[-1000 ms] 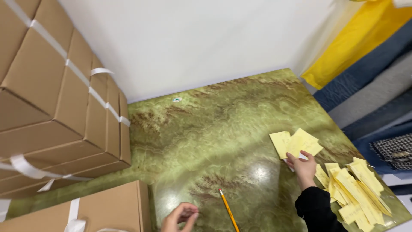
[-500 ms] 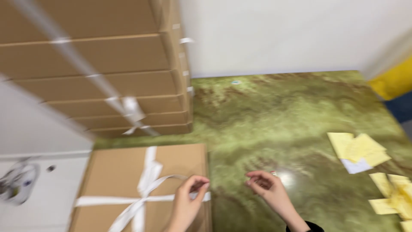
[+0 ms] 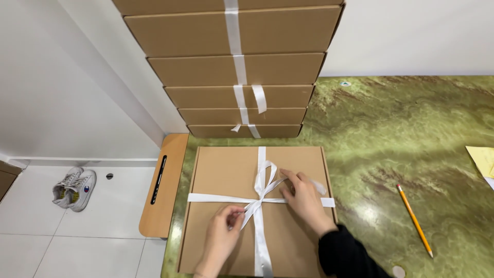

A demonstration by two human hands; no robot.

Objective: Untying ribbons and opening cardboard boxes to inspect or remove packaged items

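Note:
A flat brown cardboard box (image 3: 221,175) lies on the green marble table (image 3: 411,134) in front of me, crossed by a white ribbon (image 3: 260,247). My left hand (image 3: 224,234) pinches the ribbon just left of the crossing at the box's middle. My right hand (image 3: 303,198), in a black sleeve, holds a ribbon loop to the right of the crossing. The knot sits between the two hands.
A stack of several ribbon-tied brown boxes (image 3: 231,67) stands behind against the white wall. A yellow pencil (image 3: 414,219) and yellow paper (image 3: 483,159) lie at the right. A wooden stool (image 3: 162,185) and white sneakers (image 3: 74,188) are on the tiled floor at left.
The view has swung left from the yellow papers to the box. My right hand left the papers and both hands came onto the box's ribbon.

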